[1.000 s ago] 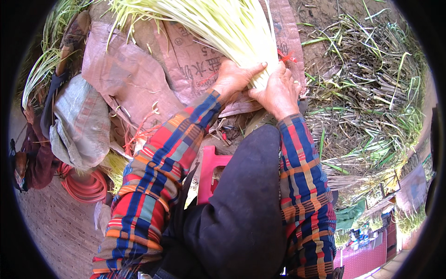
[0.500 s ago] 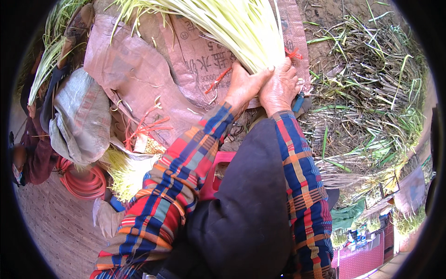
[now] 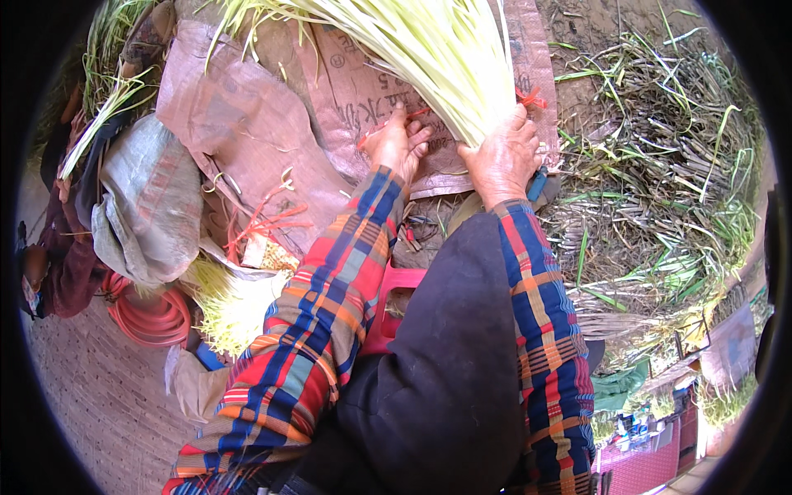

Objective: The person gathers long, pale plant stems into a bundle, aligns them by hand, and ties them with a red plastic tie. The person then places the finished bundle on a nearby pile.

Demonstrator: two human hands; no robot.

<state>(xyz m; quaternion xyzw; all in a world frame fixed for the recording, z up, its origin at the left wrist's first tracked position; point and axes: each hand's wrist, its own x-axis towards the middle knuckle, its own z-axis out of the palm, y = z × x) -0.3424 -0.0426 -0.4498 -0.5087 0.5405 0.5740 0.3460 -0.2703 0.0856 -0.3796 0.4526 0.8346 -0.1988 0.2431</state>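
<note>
A thick bundle of long, pale yellow-green chives (image 3: 429, 66) lies slanting over a printed pinkish woven sack (image 3: 346, 107). My right hand (image 3: 507, 161) is wrapped round its lower, cut end. Apart from the bundle, my left hand (image 3: 398, 147) is at a red tie strip (image 3: 421, 111), its fingers curled over it; bits of the strip show on both sides of the hand. Another bit of red strip (image 3: 532, 99) sticks out right of the bundle. A blue handle (image 3: 538, 183) shows beside my right wrist, its other end hidden.
Cut stalks and leaves (image 3: 652, 173) cover the ground at right. A grey sack (image 3: 147, 202), loose red strips (image 3: 268, 219), a coil of red hose (image 3: 153, 316) and more pale chives (image 3: 235, 305) lie at left. A pink plastic stool (image 3: 382, 326) shows by my dark-clad knee.
My left hand has let go of the bundle's end and moved left to the red strip, which has shifted slightly. My right hand keeps its hold on the chives.
</note>
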